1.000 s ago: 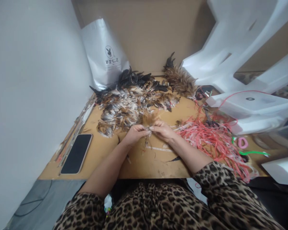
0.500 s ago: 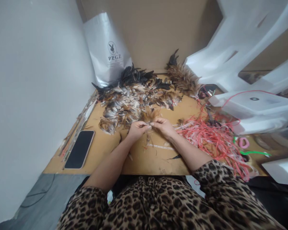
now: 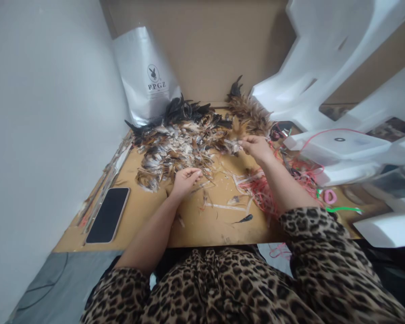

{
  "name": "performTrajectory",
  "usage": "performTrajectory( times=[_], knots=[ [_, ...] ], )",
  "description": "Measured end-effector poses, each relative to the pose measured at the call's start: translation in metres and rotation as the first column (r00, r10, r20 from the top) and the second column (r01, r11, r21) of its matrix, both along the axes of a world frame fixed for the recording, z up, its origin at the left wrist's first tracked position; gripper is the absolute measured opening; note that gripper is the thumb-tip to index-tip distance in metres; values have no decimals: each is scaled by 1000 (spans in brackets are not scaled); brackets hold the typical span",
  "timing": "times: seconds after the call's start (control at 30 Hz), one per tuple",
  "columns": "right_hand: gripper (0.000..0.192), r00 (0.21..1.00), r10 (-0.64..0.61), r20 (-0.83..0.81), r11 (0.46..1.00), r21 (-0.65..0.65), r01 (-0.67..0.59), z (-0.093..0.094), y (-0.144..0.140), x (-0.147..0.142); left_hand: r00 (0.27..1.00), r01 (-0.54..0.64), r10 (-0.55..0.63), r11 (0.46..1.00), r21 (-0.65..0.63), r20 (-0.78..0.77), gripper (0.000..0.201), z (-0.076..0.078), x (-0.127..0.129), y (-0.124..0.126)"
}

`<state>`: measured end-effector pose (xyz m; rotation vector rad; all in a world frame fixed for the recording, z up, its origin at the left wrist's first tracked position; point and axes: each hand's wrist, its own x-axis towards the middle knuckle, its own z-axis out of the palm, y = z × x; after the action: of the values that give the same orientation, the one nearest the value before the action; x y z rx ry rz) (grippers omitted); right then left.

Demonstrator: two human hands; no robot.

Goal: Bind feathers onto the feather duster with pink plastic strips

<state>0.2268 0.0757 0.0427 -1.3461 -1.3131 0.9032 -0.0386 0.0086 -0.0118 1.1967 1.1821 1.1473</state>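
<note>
My right hand (image 3: 256,148) pinches a small bunch of brown feathers (image 3: 238,129) by its lower end, raised over the right part of the table. Low in front of the feather pile (image 3: 175,141), my left hand (image 3: 186,180) has its thumb and fingertips pressed together; what they hold, if anything, is too small to tell. The pile is a loose heap of brown, whitish and black feathers. Behind the held bunch lies a longer brown feather bundle (image 3: 251,110) with a dark tip.
A phone (image 3: 108,215) lies at the table's left. Pink and red strips (image 3: 261,191) are heaped under my right forearm. A silver bag (image 3: 145,76) stands at the back left. White plastic containers (image 3: 340,141) crowd the right side. A black feather (image 3: 245,219) lies near the front edge.
My hands were together at the brown bunch; now they are apart. The right hand has carried the feathers up and right, while the left stays near its place.
</note>
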Motion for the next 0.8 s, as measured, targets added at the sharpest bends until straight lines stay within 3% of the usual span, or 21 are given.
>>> performTrajectory(
  times=[0.2, 0.37, 0.5, 0.6, 0.8],
  knots=[
    [21, 924, -116, 364, 969, -162, 185, -19, 31, 9, 1000, -12, 11, 1000, 20, 7, 30, -1, -3, 3],
    [18, 863, -138, 487, 953, -172, 249, -31, 41, 2, 999, -38, 37, 998, 57, 12, 31, -3, -7, 7],
    [11, 868, -185, 462, 955, -123, 269, -44, 48, 4, 998, -57, 56, 996, 73, 22, 29, -1, -9, 7],
    [10, 909, -237, 342, 956, -83, 280, -47, 48, 8, 995, -95, 91, 990, 106, 37, 26, 3, -12, 8],
    [18, 949, -284, 137, 956, 115, 270, -21, 29, 2, 965, -251, 230, 950, 188, 125, 25, 6, -24, 14]
  ],
)
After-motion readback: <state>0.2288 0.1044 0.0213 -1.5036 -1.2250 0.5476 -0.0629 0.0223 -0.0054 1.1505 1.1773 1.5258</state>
